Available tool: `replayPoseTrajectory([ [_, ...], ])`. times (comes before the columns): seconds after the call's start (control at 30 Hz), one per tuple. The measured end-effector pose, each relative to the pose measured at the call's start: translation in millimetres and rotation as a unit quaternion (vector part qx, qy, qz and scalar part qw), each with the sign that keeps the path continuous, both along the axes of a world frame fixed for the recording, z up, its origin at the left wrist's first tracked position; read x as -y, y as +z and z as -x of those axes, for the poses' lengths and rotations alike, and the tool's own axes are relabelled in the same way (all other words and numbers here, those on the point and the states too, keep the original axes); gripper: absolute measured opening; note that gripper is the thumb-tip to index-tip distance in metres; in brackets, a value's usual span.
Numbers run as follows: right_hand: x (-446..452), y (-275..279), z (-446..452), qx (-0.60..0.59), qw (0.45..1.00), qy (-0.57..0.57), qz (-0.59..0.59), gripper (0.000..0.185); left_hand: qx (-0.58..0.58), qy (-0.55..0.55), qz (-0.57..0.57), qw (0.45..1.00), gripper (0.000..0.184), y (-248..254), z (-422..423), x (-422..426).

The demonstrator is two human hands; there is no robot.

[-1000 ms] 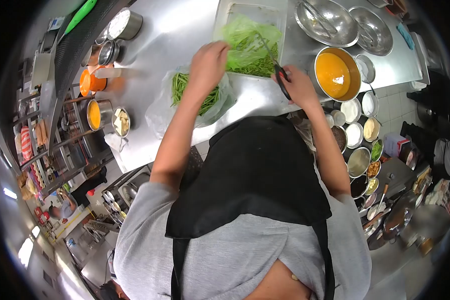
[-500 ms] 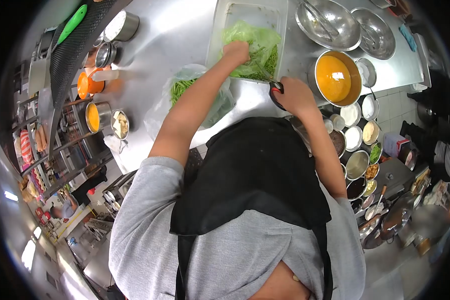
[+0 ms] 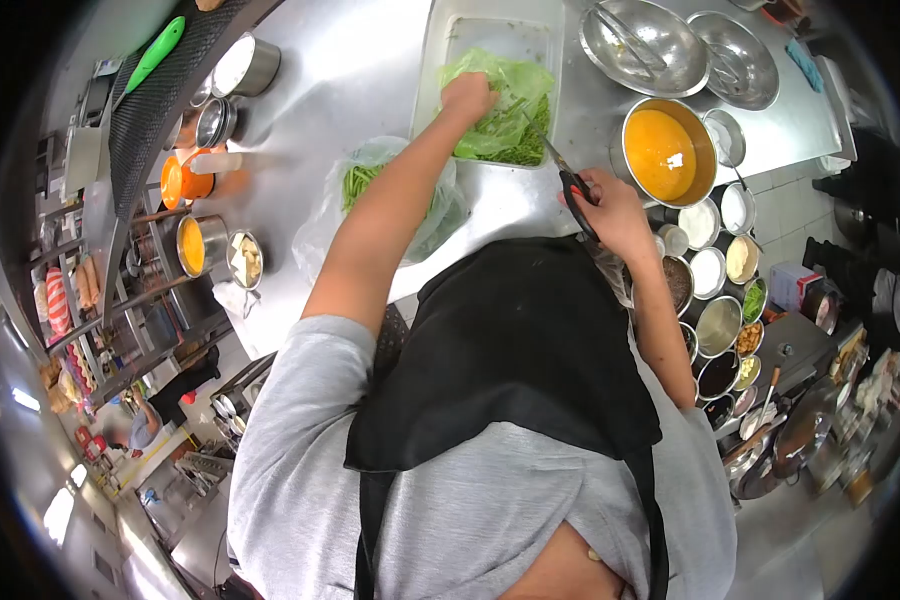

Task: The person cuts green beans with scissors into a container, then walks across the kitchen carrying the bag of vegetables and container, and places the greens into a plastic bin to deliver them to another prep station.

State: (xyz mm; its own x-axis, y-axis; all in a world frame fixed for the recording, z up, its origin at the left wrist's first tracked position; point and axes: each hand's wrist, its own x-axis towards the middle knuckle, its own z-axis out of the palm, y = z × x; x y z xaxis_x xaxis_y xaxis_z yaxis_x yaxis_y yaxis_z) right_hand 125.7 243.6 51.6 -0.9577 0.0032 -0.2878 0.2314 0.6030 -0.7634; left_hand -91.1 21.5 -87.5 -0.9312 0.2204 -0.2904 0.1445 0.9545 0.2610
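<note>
My left hand (image 3: 470, 97) is at the light green plastic bag (image 3: 515, 80) in the clear rectangular tub (image 3: 433, 75); its fingers are bent into the bag and partly hidden. Cut green vegetable pieces (image 3: 520, 145) lie in the tub under and beside the bag. My right hand (image 3: 613, 212) holds black and red scissors (image 3: 576, 190) by the handles, blades pointing at the tub's near right corner. Below my left forearm, a clear plastic bag (image 3: 315, 230) holds long green beans (image 3: 358, 184).
Right of the tub stand a pot of orange liquid (image 3: 658, 150) and two steel bowls (image 3: 635, 45). Several food containers (image 3: 718, 325) line the right side. At the left are an orange container (image 3: 185, 182) and small pots (image 3: 246, 258). A person (image 3: 142, 425) is far left.
My left hand has moved from above the clear bag into the tub, at the green bag. The scissors have drawn back from the vegetables toward the right.
</note>
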Motion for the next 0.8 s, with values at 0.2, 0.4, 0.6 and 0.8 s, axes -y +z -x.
replayPoseTrajectory([
  [0.2,1.8,27.2,-10.8,0.027,0.999,-0.026,0.032,0.036,-0.011,0.013,0.035,0.999,0.027,-6.9,13.9,-2.4],
  [0.4,5.8,26.8,-25.8,0.092,0.969,-0.127,0.191,0.036,-0.004,0.040,-0.019,0.999,0.027,13.6,26.1,3.9],
  [0.6,5.5,36.5,-31.5,0.076,0.972,-0.111,0.194,0.039,-0.060,0.026,0.034,0.997,0.035,-26.8,18.3,-3.7],
  [0.8,-6.3,35.6,-50.8,0.077,0.946,-0.191,0.249,0.045,0.020,-0.018,0.020,0.999,0.033,21.7,42.0,5.8],
])
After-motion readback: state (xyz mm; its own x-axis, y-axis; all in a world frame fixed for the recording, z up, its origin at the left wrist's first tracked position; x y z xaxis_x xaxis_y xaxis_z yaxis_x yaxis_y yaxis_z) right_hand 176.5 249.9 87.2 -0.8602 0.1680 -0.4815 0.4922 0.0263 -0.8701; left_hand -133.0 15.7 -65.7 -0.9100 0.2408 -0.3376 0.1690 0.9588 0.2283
